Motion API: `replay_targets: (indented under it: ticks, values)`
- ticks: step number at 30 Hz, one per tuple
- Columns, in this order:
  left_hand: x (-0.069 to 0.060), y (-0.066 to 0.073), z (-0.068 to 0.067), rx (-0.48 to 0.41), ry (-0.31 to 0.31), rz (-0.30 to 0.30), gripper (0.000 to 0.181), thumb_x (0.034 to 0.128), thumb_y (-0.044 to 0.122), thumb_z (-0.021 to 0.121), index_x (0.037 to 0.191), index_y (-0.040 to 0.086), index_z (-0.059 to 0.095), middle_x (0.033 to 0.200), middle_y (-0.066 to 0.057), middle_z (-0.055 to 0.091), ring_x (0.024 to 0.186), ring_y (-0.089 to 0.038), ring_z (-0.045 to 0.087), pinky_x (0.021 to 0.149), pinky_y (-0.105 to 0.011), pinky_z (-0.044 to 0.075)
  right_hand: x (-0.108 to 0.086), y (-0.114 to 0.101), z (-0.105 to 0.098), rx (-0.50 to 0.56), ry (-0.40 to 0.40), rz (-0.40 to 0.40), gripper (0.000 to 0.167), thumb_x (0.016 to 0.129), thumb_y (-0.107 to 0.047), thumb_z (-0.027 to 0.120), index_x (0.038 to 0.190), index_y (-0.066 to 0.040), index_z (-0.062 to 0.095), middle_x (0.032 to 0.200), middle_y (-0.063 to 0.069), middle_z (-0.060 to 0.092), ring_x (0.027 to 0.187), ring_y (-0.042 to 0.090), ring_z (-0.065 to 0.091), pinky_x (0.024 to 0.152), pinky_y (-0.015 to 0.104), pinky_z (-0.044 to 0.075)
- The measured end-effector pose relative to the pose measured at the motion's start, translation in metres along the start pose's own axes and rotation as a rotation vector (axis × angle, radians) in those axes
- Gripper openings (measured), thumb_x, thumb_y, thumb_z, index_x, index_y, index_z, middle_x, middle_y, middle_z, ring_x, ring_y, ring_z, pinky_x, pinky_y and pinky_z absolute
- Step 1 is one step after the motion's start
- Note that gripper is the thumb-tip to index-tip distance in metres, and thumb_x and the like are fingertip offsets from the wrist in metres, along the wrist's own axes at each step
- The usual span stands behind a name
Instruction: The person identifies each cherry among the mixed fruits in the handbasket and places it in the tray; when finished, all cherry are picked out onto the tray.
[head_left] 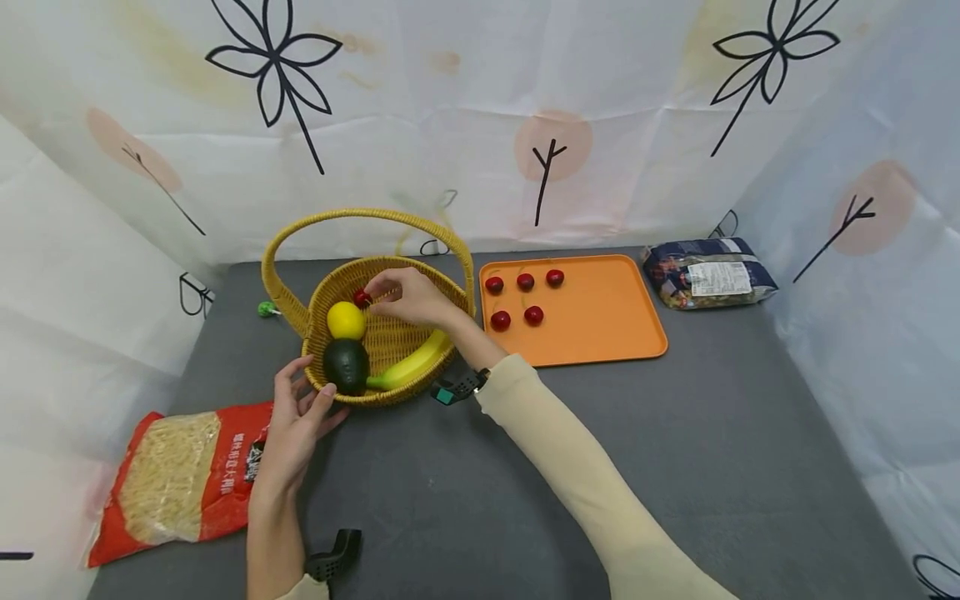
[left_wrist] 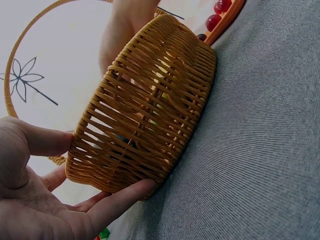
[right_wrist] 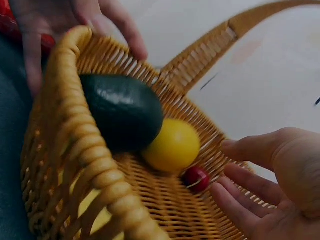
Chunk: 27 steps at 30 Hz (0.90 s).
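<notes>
A yellow wicker basket [head_left: 390, 340] with a tall handle holds a dark green avocado [head_left: 346, 367], a yellow lemon [head_left: 346, 321], a banana [head_left: 411, 367] and a red cherry [right_wrist: 196, 179]. My left hand [head_left: 296, 421] grips the basket's near left rim; the left wrist view shows the thumb on the rim and fingers against the woven wall [left_wrist: 135, 125]. Inside the basket, my right hand [head_left: 411, 298] hovers over the far part. In the right wrist view its fingers are spread next to the cherry, which lies beside the lemon, and pinch nothing.
Right of the basket lies an orange tray [head_left: 592, 321] with several cherries [head_left: 533, 315] on its left side. A dark printed bag [head_left: 708, 273] sits at the back right. A red pasta bag [head_left: 180, 479] lies front left, and a small green-topped item [head_left: 267, 309] behind.
</notes>
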<state>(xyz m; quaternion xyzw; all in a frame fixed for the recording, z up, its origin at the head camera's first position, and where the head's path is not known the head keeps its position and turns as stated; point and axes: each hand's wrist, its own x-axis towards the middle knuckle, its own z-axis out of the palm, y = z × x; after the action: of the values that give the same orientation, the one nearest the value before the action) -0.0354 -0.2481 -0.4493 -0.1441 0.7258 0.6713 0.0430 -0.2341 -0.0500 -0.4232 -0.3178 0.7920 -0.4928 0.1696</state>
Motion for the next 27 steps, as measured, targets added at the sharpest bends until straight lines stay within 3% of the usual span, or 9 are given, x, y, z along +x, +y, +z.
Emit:
replay_targets:
  ticks: [11, 15, 19, 24, 27]
  values:
    - [-0.001, 0.001, 0.001, 0.007, -0.004, 0.017, 0.067, 0.1133, 0.026, 0.058, 0.166, 0.026, 0.016, 0.172, -0.015, 0.021, 0.138, -0.019, 0.048, 0.094, -0.024, 0.063, 0.029, 0.019, 0.023, -0.048, 0.070, 0.195, 0.035, 0.109, -0.013, 0.065, 0.143, -0.007, 0.067, 0.147, 0.016, 0.066, 0.139, 0.032, 0.061, 0.107, 0.041, 0.055]
    - [0.000, 0.002, 0.001, 0.013, 0.000, 0.018, 0.067, 0.1134, 0.026, 0.058, 0.166, 0.026, 0.016, 0.173, -0.015, 0.021, 0.138, -0.019, 0.047, 0.093, -0.024, 0.063, 0.033, 0.017, 0.030, -0.036, 0.081, 0.197, 0.036, 0.110, -0.013, 0.063, 0.145, -0.007, 0.066, 0.146, 0.016, 0.068, 0.137, 0.032, 0.063, 0.105, 0.039, 0.055]
    - [0.000, 0.001, 0.001, 0.008, 0.003, 0.010, 0.066, 0.1133, 0.026, 0.058, 0.165, 0.028, 0.017, 0.172, -0.015, 0.022, 0.136, -0.017, 0.049, 0.094, -0.025, 0.063, 0.035, 0.013, 0.038, 0.019, 0.044, 0.195, 0.038, 0.112, -0.010, 0.058, 0.150, -0.006, 0.062, 0.150, 0.017, 0.065, 0.127, 0.033, 0.070, 0.100, 0.037, 0.062]
    - [-0.001, 0.000, 0.000, 0.003, 0.000, 0.011, 0.067, 0.1138, 0.027, 0.057, 0.166, 0.025, 0.015, 0.172, -0.014, 0.022, 0.134, -0.016, 0.049, 0.092, -0.023, 0.062, 0.034, 0.009, 0.043, 0.092, 0.004, 0.202, 0.043, 0.114, -0.004, 0.049, 0.158, -0.006, 0.055, 0.159, 0.020, 0.057, 0.118, 0.035, 0.073, 0.097, 0.043, 0.065]
    - [-0.001, 0.001, -0.001, 0.003, -0.003, 0.010, 0.067, 0.1139, 0.028, 0.056, 0.166, 0.025, 0.014, 0.173, -0.014, 0.021, 0.135, -0.016, 0.049, 0.090, -0.021, 0.062, 0.033, 0.008, 0.043, 0.102, -0.005, 0.210, 0.045, 0.115, -0.002, 0.046, 0.158, -0.006, 0.054, 0.155, 0.023, 0.058, 0.109, 0.038, 0.072, 0.094, 0.046, 0.064]
